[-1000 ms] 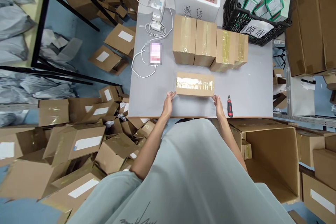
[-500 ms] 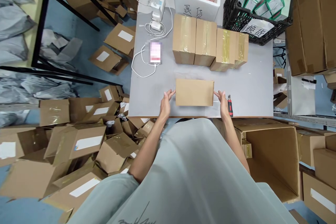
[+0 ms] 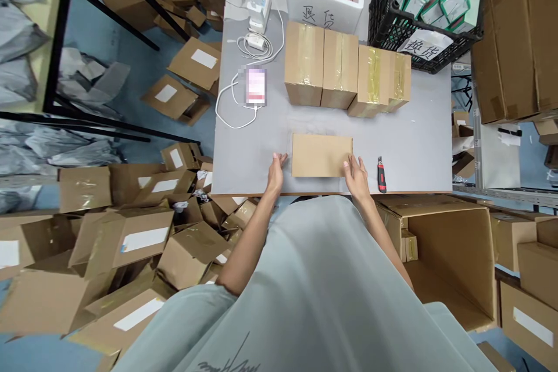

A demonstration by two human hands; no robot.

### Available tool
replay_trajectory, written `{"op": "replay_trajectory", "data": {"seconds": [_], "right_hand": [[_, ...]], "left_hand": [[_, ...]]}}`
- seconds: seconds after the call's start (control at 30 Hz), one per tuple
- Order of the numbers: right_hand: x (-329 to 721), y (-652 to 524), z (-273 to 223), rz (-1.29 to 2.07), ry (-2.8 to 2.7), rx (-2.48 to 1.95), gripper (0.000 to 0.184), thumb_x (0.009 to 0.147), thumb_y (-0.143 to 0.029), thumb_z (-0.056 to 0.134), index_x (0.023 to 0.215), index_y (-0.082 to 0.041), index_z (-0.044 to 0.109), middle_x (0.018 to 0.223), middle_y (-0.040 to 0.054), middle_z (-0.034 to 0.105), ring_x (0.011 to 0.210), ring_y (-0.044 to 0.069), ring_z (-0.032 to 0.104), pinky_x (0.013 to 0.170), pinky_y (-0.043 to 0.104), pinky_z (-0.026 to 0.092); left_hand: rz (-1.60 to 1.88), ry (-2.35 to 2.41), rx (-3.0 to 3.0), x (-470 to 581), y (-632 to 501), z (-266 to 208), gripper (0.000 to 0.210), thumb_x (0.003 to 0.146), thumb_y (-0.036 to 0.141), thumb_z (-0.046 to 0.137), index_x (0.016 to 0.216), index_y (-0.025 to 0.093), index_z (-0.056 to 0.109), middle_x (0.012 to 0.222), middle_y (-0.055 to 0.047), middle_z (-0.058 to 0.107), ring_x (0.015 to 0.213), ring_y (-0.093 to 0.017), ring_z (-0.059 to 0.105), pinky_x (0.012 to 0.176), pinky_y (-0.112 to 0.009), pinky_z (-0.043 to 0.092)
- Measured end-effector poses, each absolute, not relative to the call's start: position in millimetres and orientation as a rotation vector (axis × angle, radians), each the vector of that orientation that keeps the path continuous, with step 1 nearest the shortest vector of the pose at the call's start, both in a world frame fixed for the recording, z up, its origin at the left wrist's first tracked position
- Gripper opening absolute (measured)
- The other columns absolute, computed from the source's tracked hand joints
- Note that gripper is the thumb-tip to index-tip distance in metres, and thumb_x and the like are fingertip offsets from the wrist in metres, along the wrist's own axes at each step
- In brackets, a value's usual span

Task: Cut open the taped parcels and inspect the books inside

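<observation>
A plain brown cardboard box [image 3: 321, 155] lies near the front edge of the grey table, its upper face showing no tape. My left hand [image 3: 275, 174] is just left of it, fingers stretched out and a small gap from the box's side. At the box's lower right corner, my right hand [image 3: 357, 177] has its fingers extended, the tips against or over the corner; whether they press on it I cannot tell. Neither hand grips it. A red and black utility knife [image 3: 382, 175] lies on the table to the right of my right hand.
Several taped boxes [image 3: 340, 67] stand in a row behind. Beyond are a white foam bin [image 3: 325, 9] and a black crate [image 3: 425, 40] of green-white boxes. A phone [image 3: 255, 86] and cables lie left. A large open carton [image 3: 453, 261] sits below right; discarded boxes [image 3: 143, 238] cover the left floor.
My right hand has moved left from beside the knife to the box's lower right corner. My left hand has stayed beside the box, its fingertips now slightly away from the side.
</observation>
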State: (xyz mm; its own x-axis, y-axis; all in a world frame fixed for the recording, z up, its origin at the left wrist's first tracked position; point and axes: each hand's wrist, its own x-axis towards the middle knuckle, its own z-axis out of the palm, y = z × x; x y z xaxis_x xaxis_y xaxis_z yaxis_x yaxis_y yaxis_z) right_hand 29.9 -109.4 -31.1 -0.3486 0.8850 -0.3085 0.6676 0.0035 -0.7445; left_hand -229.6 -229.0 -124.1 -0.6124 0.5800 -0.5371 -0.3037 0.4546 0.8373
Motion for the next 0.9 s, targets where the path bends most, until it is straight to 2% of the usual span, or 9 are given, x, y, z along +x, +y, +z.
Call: {"op": "replay_trajectory", "data": {"seconds": [0.17, 0.27, 0.4, 0.5, 0.6, 0.77, 0.9], "right_hand": [[41.5, -106.6, -41.2, 1.227, -2.034, -1.646, 0.092, 0.102, -0.085, 0.040, 0.168, -0.021, 0.052, 0.174, 0.0120, 0.051, 0.175, 0.034, 0.014, 0.141, 0.062, 0.006], [55.0, -96.3, -45.4, 1.189, -1.954, -1.703, 0.098, 0.098, -0.088, 0.045, 0.167, -0.018, 0.053, 0.174, 0.0153, 0.051, 0.175, 0.036, 0.015, 0.141, 0.063, 0.005], [75.0, -85.8, -34.1, 1.157, -1.859, -1.804, 0.110, 0.093, -0.096, 0.043, 0.166, -0.014, 0.054, 0.175, 0.0184, 0.048, 0.174, 0.037, 0.017, 0.141, 0.063, 0.009], [80.8, -89.2, -11.4, 1.193, -1.770, -1.736, 0.097, 0.099, -0.091, 0.041, 0.161, -0.020, 0.061, 0.175, 0.0132, 0.049, 0.173, 0.032, 0.024, 0.142, 0.058, 0.015], [75.8, -98.5, 9.7, 1.267, -1.747, -1.655, 0.082, 0.105, -0.084, 0.040, 0.151, -0.025, 0.072, 0.170, 0.0087, 0.057, 0.170, 0.029, 0.032, 0.141, 0.055, 0.019], [63.2, -104.2, 18.3, 1.291, -1.680, -1.619, 0.081, 0.100, -0.086, 0.050, 0.145, -0.025, 0.076, 0.163, 0.0090, 0.064, 0.168, 0.032, 0.038, 0.142, 0.055, 0.021], [56.6, -101.9, 16.8, 1.358, -1.607, -1.571, 0.079, 0.099, -0.085, 0.055, 0.142, -0.023, 0.078, 0.161, 0.0111, 0.066, 0.162, 0.033, 0.048, 0.139, 0.054, 0.030]], "left_hand": [[1.197, 1.793, 0.137, -227.9, -223.0, -129.4, 0.091, 0.111, 0.075, 0.018, 0.154, 0.008, 0.062, 0.162, -0.025, 0.060, 0.162, -0.031, 0.049, 0.134, -0.049, 0.040], [1.168, 1.752, 0.138, -221.5, -217.5, -127.2, 0.089, 0.112, 0.073, 0.019, 0.152, 0.007, 0.064, 0.157, -0.027, 0.064, 0.159, -0.033, 0.053, 0.131, -0.052, 0.043], [1.192, 1.651, 0.255, -206.3, -206.8, -115.4, 0.089, 0.109, 0.078, 0.024, 0.140, 0.011, 0.075, 0.150, -0.024, 0.071, 0.160, -0.035, 0.052, 0.132, -0.054, 0.041], [1.218, 1.537, 0.347, -191.7, -198.0, -100.2, 0.089, 0.108, 0.080, 0.026, 0.138, 0.013, 0.077, 0.148, -0.021, 0.073, 0.155, -0.035, 0.058, 0.134, -0.053, 0.040], [1.237, 1.440, 0.426, -178.0, -191.0, -83.4, 0.085, 0.108, 0.079, 0.028, 0.138, 0.017, 0.078, 0.151, -0.015, 0.072, 0.153, -0.034, 0.060, 0.135, -0.052, 0.040], [1.255, 1.435, 0.492, -168.5, -187.0, -57.9, 0.083, 0.108, 0.078, 0.031, 0.141, 0.018, 0.076, 0.155, -0.014, 0.069, 0.153, -0.035, 0.059, 0.134, -0.052, 0.042], [1.335, 1.495, 0.494, -176.5, -194.0, -36.8, 0.084, 0.109, 0.078, 0.032, 0.145, 0.014, 0.074, 0.152, -0.016, 0.071, 0.149, -0.036, 0.064, 0.131, -0.052, 0.046]]}}
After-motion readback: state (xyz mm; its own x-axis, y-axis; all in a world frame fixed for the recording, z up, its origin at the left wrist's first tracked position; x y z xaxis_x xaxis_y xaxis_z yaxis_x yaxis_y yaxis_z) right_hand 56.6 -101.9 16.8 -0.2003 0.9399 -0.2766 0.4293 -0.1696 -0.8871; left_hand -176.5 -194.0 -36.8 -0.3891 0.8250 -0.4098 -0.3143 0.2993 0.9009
